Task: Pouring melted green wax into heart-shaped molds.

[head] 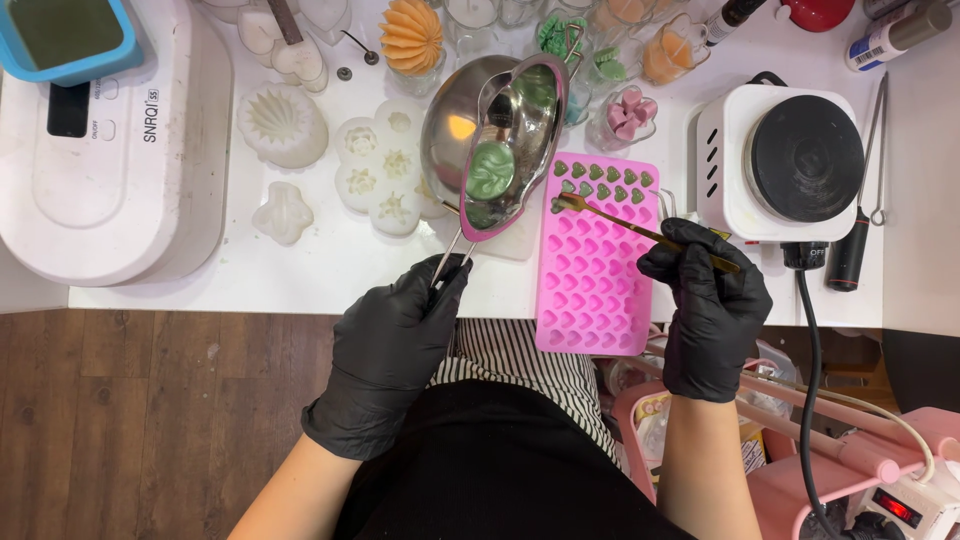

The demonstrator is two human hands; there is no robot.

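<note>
white table point(300, 270) over a wood-plank floor point(150, 420); on it a white machine point(110, 170), white silicone moulds point(385, 165), small glass jars point(620, 115) and a white hotplate point(780, 160). left hand point(390, 350), black-gloved, closed on the wire handle of a tilted steel pouring pot point(495, 145) holding green wax, its lip just beside the pink heart mould point(595, 265). right hand point(712, 305), gloved, pinches a gold fork point(640, 228) whose tines touch the mould's filled top rows.
</note>
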